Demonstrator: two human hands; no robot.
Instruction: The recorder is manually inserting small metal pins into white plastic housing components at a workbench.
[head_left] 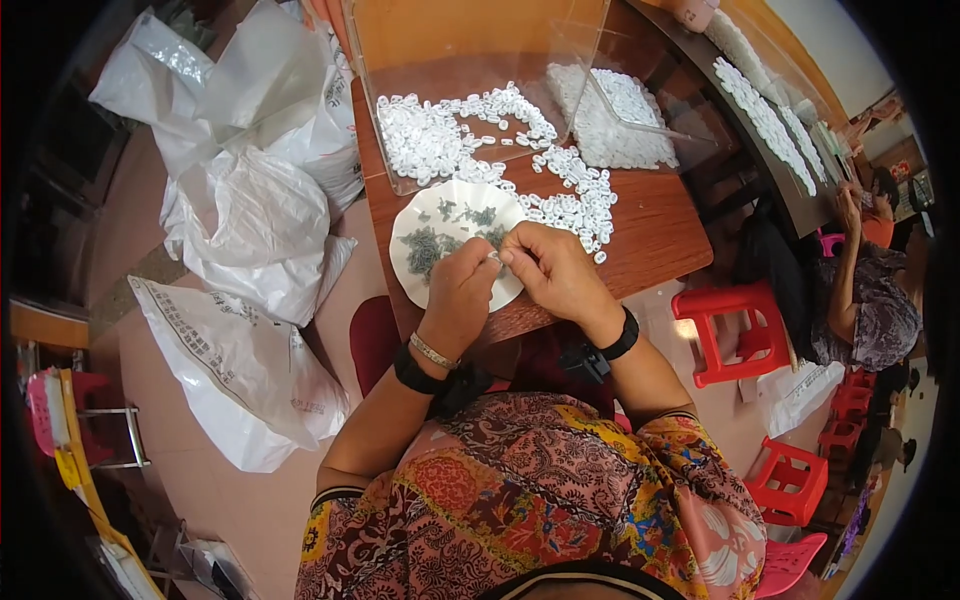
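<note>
L hand & R hand pinched narrow, fingertips meeting on sm. white pc over dish; gray bits in dish. Bench edge nr dish's nearside; bare room R of dish.

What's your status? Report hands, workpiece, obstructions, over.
Left hand, right hand: fingers pinched on small white piece, over plate. Grey bits heaped on plate. Loose white pieces crowd table beyond.
</note>
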